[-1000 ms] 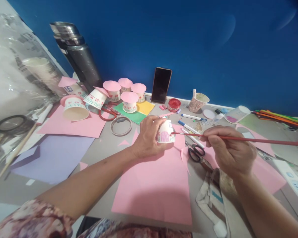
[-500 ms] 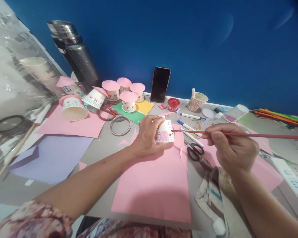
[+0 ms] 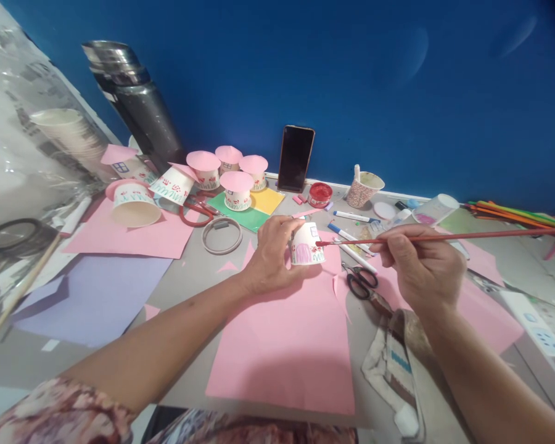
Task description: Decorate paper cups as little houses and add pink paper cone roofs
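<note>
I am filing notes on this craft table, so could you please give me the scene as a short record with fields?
Left hand: grips a decorated paper cup
Right hand: holds a red brush, tip at the cup; contact unclear
Below the hands: pink sheet
Paint: open red pot, near the phone
Other cups: several pink-topped cups left of the phone, some tilted
Scissors: black-handled scissors right of the held cup
Backdrop: blue wall

My left hand [image 3: 271, 256] hides part of the cup [image 3: 308, 242]; my brush [image 3: 448, 237] runs off the right edge.
</note>
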`<state>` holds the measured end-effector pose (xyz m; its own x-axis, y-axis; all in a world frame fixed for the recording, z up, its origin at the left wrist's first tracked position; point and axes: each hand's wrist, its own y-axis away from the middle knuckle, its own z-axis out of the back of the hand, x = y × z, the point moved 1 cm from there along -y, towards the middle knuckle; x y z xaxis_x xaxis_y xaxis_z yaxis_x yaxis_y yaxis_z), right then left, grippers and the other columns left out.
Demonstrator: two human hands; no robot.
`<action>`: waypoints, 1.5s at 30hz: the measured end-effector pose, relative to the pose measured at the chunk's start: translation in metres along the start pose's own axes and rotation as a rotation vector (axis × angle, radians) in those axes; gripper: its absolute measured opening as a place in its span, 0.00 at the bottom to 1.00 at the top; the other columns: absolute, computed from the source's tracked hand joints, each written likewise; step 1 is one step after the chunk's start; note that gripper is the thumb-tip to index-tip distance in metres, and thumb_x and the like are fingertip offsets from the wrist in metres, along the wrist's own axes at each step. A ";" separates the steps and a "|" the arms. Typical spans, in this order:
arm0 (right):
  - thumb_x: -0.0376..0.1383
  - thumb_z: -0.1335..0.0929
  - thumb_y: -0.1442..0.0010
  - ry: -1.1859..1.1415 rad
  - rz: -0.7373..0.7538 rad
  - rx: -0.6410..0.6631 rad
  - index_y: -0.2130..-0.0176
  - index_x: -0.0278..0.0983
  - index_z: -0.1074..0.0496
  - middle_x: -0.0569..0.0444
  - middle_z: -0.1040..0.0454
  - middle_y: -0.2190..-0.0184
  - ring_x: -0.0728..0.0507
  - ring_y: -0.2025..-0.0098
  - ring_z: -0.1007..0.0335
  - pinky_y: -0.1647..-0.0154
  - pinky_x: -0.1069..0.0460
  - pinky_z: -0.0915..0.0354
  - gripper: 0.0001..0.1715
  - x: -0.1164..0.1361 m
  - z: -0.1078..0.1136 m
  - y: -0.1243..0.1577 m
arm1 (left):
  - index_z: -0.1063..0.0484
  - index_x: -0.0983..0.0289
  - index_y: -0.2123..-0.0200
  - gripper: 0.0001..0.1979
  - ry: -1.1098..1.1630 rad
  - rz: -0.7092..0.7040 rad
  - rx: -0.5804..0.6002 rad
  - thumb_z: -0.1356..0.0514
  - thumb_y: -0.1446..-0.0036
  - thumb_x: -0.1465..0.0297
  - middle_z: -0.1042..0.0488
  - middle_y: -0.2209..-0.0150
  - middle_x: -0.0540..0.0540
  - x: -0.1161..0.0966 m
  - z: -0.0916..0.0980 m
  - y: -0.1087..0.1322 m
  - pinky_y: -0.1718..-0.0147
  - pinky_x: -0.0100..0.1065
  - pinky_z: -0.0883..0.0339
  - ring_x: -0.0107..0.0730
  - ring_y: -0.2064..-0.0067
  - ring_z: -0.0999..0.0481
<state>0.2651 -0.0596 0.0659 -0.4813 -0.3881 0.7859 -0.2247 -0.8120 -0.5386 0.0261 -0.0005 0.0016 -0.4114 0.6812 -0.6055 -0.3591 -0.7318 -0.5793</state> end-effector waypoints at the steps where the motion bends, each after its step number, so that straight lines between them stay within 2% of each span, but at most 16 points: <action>1: 0.44 0.29 0.30 0.003 -0.002 0.000 0.69 0.40 0.22 0.57 0.22 0.75 0.50 0.78 0.30 0.75 0.53 0.33 0.16 0.000 0.000 0.000 | 0.38 0.55 0.40 0.39 0.001 -0.001 -0.001 0.24 0.52 0.60 0.32 0.45 0.61 0.000 0.000 0.000 0.41 0.53 0.38 0.53 0.41 0.31; 14: 0.46 0.28 0.31 -0.026 -0.031 0.015 0.67 0.39 0.22 0.55 0.21 0.74 0.50 0.79 0.31 0.79 0.54 0.34 0.16 -0.002 -0.003 0.000 | 0.39 0.55 0.37 0.35 0.010 -0.053 0.013 0.29 0.44 0.57 0.32 0.42 0.62 0.005 -0.002 0.001 0.39 0.57 0.38 0.54 0.38 0.32; 25: 0.45 0.27 0.33 -0.134 -0.052 -0.060 0.66 0.40 0.21 0.55 0.20 0.74 0.50 0.79 0.33 0.78 0.53 0.35 0.13 -0.005 0.003 -0.004 | 0.39 0.54 0.37 0.40 0.047 -0.013 0.022 0.24 0.49 0.58 0.32 0.41 0.61 0.001 0.001 0.001 0.37 0.55 0.40 0.54 0.38 0.32; 29: 0.47 0.27 0.33 -0.190 -0.100 -0.035 0.66 0.39 0.22 0.55 0.21 0.75 0.50 0.79 0.34 0.78 0.53 0.36 0.15 -0.009 0.002 -0.004 | 0.39 0.53 0.36 0.38 0.076 -0.008 0.042 0.27 0.45 0.57 0.31 0.39 0.61 0.001 0.002 0.000 0.37 0.55 0.40 0.53 0.37 0.33; 40: 0.46 0.28 0.32 -0.082 -0.100 0.023 0.66 0.39 0.22 0.56 0.22 0.75 0.49 0.78 0.32 0.78 0.54 0.35 0.15 -0.008 -0.001 0.000 | 0.39 0.55 0.37 0.35 0.065 -0.049 0.029 0.30 0.43 0.56 0.32 0.40 0.62 0.002 0.002 0.000 0.37 0.56 0.40 0.53 0.38 0.32; 45: 0.46 0.28 0.32 -0.087 -0.097 -0.005 0.66 0.39 0.22 0.55 0.21 0.74 0.50 0.78 0.33 0.78 0.53 0.36 0.16 -0.008 0.000 -0.001 | 0.39 0.55 0.38 0.36 0.074 -0.021 0.035 0.29 0.45 0.55 0.32 0.40 0.62 0.001 0.001 0.000 0.37 0.56 0.40 0.53 0.38 0.32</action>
<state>0.2691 -0.0560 0.0600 -0.3820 -0.3447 0.8575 -0.2707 -0.8454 -0.4604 0.0245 0.0003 0.0016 -0.3404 0.6953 -0.6330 -0.3963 -0.7166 -0.5740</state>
